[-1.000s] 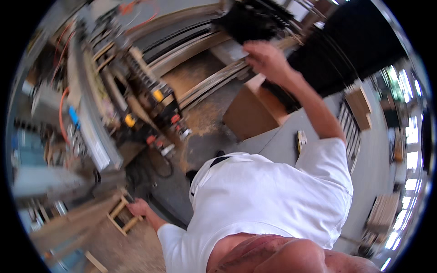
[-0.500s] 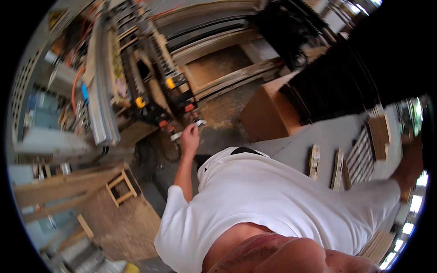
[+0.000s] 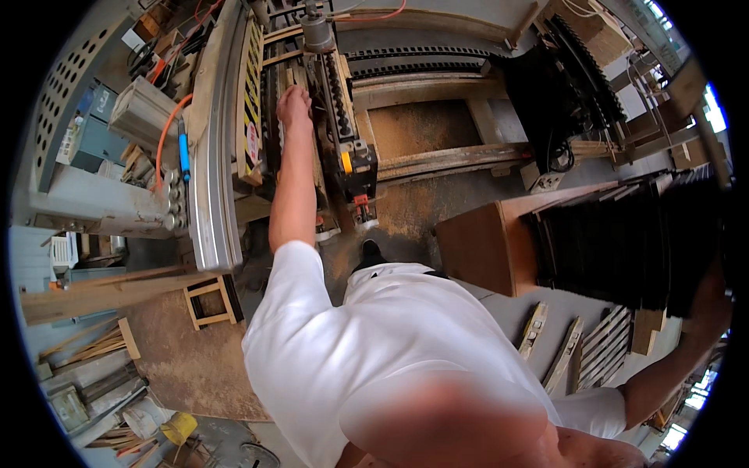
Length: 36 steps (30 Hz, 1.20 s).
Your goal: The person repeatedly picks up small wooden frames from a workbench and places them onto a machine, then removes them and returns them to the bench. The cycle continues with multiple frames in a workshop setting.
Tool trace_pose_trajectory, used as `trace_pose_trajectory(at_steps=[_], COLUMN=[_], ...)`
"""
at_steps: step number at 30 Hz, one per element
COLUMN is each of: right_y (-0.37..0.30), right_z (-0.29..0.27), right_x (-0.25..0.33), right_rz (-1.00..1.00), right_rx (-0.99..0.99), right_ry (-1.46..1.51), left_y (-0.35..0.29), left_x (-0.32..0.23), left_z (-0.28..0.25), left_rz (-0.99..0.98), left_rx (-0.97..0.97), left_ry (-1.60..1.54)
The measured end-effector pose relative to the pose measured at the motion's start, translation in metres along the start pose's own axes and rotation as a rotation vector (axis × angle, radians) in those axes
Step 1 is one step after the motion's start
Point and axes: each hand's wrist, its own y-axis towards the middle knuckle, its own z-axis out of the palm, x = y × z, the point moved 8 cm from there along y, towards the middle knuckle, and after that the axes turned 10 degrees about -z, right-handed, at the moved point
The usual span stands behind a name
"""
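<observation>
The right forearm [image 3: 679,355] is extended toward the rim; the right hand is lost in darkness, its fingers unreadable. The left hand [image 3: 295,105] is placed over the machine [image 3: 340,109], fingers curled; any grip is hidden. The forearm is best kept clear of machine edges. Versus half a second earlier, the left hand is found farther along.

We stand in a woodworking workshop. We see loose tan sawdust [image 3: 421,129], thin pale wooden strips [image 3: 97,343] and a long dark metal machine [image 3: 339,117].
</observation>
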Motion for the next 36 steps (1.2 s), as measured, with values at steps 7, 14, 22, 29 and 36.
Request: trace_pose_trajectory(at_steps=[7,14,22,29,36], right_y=[0.063,0.097,0.184,0.264,0.308], right_z=[0.091,0.176,0.260,0.303,0.328], right_x=[0.146,0.207,0.342,0.515,0.582], right_rz=[-0.132,-0.130,-0.426,-0.704,-0.768], right_rx=[-0.023,0.000,-0.108,-0.249,-0.165], right_ry=[0.490,0.837,1.034,1.143,0.874], left_y=[0.149,0.173,-0.043,-0.250,-0.362], left_x=[-0.018,-0.010,0.056,0.103,0.119], left_z=[0.001,0.019,-0.029,-0.128,-0.172], left_rz=[-0.140,-0.176,-0.204,-0.250,-0.212], left_rx=[-0.072,-0.061,0.163,0.081,-0.151], left_ry=[-0.260,-0.521,-0.468,-0.389,-0.384])
